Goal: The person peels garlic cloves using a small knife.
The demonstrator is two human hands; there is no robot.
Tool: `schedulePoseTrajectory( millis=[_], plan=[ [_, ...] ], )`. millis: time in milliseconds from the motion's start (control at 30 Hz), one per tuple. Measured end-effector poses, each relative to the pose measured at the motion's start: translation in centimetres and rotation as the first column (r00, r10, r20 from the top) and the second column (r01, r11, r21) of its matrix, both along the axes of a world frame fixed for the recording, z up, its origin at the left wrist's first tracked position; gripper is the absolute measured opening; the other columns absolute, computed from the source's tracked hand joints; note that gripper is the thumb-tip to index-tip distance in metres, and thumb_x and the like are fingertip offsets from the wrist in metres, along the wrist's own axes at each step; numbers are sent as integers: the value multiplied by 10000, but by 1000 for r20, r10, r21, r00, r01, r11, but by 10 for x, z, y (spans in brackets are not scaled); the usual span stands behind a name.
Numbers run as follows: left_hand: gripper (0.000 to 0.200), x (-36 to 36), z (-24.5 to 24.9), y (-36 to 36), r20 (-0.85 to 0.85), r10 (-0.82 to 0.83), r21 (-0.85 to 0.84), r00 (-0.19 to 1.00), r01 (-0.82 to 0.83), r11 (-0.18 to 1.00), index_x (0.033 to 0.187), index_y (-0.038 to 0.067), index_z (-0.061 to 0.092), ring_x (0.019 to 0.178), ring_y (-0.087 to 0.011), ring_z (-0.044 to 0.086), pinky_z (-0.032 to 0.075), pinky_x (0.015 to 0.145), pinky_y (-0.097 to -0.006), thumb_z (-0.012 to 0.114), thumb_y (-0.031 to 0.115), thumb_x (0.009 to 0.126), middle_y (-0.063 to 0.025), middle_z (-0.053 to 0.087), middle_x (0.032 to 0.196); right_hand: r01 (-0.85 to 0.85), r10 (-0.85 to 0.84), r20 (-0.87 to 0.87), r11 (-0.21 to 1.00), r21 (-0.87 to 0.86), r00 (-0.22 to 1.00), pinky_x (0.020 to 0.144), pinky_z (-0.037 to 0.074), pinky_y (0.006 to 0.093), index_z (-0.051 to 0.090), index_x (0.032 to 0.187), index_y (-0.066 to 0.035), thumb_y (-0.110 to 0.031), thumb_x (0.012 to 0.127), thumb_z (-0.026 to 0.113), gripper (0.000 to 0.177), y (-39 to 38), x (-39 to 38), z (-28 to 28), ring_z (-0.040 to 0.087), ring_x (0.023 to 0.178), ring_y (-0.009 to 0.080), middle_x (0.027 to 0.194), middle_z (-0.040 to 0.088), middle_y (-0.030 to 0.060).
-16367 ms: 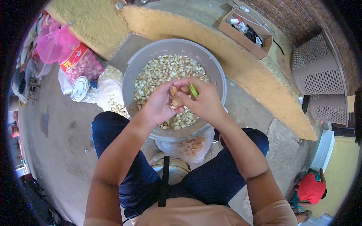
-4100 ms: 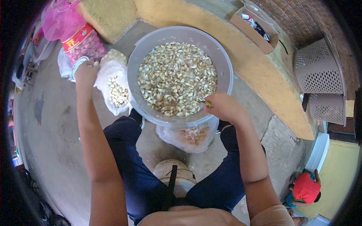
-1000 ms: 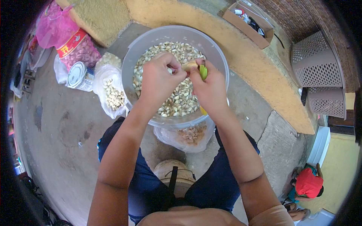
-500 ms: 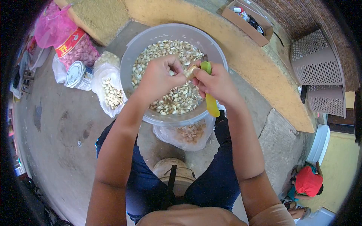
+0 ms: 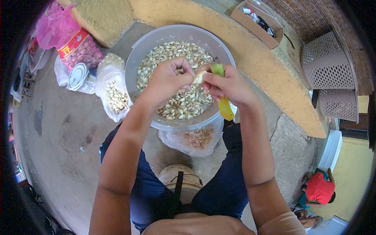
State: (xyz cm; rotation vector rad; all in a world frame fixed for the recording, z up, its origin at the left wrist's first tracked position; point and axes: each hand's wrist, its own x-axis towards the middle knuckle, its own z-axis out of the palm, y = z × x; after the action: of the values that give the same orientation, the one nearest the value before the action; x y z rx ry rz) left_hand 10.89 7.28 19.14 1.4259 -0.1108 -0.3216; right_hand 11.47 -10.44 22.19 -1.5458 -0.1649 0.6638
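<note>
Above a large grey tub [image 5: 138, 51] of garlic cloves [image 5: 184, 105], my two hands meet near its middle. My right hand [image 5: 229, 84] is closed round a knife with a green and yellow handle [image 5: 226, 109], and its thumb and finger also pinch a pale garlic clove [image 5: 200, 77]. From the other side, my left hand [image 5: 172, 78] touches the clove with thumb and forefinger pinched together; whether it holds a bit of skin is too small to tell.
Left of the tub stand a bag of peeled cloves [image 5: 116, 98], a tin can [image 5: 80, 76] and a pink net sack [image 5: 84, 53]. A bag of skins [image 5: 196, 141] lies below the tub. Crates [image 5: 329, 64] and a cardboard box [image 5: 256, 25] are right. A person in red [image 5: 320, 188] is at lower right.
My right hand and the knife have moved slightly right, and the handle's lower end has swung right. More of the pale clove shows between my hands.
</note>
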Motion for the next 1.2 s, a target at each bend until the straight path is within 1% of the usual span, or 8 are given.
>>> schedulePoseTrajectory(
  millis=[67,167,267,467,667,800,1100,1200],
  plan=[
    [48,0,4,2,-26,18,29,999,-17,999,723,35,489,563,-92,508,398,495,-209,535,32,708,-28,517,648,114,-111,-45,991,73,993,392,366,204,574,872,-18,-164,798,563,164,2,1,-2,459,452,57,622,541,22],
    [56,1,3,3,-87,75,18,993,-74,997,728,37,471,556,-107,512,409,503,-215,527,34,729,-42,515,641,230,-233,28,971,69,972,397,372,205,565,987,-5,-196,777,619,289,6,2,-7,464,470,54,656,567,33],
    [57,1,5,2,-140,111,-14,984,-114,993,728,37,474,551,-108,513,404,492,-216,530,33,728,-49,521,644,289,-224,341,945,-152,913,404,382,207,555,1022,12,-221,736,671,387,16,-6,3,465,477,52,677,585,39],
    [63,2,3,0,-128,109,-5,986,-111,994,714,39,488,575,-104,516,407,508,-209,549,26,710,-45,522,659,202,-177,185,971,-130,967,405,388,211,593,927,26,-233,695,707,366,19,-5,1,473,482,50,660,589,30],
    [42,1,2,2,-34,90,65,995,-87,994,711,34,505,588,-106,511,411,531,-217,546,42,706,-36,513,670,150,-148,118,989,-10,982,402,378,199,600,869,20,-155,699,675,256,16,-4,-9,480,479,51,661,590,36],
    [38,3,0,4,-8,124,6,992,-124,992,703,60,523,556,-69,509,321,411,-188,554,80,693,-12,530,646,123,-127,66,990,72,990,400,365,191,584,885,9,-138,697,672,255,16,-5,-7,466,469,46,670,587,35],
    [48,7,5,15,-101,161,19,982,-160,987,733,61,519,551,-62,515,309,391,-189,527,108,725,-8,529,656,75,-71,-27,977,200,997,401,353,176,559,962,8,-89,710,673,293,10,-5,-5,461,486,39,682,537,-1],
    [110,6,10,17,-166,112,-13,980,-116,993,823,48,542,538,-62,514,302,369,-183,537,134,755,-7,526,664,86,-86,-9,972,220,996,406,354,172,553,981,9,-83,709,676,313,9,-5,-4,462,493,38,708,544,2]
  ],
)
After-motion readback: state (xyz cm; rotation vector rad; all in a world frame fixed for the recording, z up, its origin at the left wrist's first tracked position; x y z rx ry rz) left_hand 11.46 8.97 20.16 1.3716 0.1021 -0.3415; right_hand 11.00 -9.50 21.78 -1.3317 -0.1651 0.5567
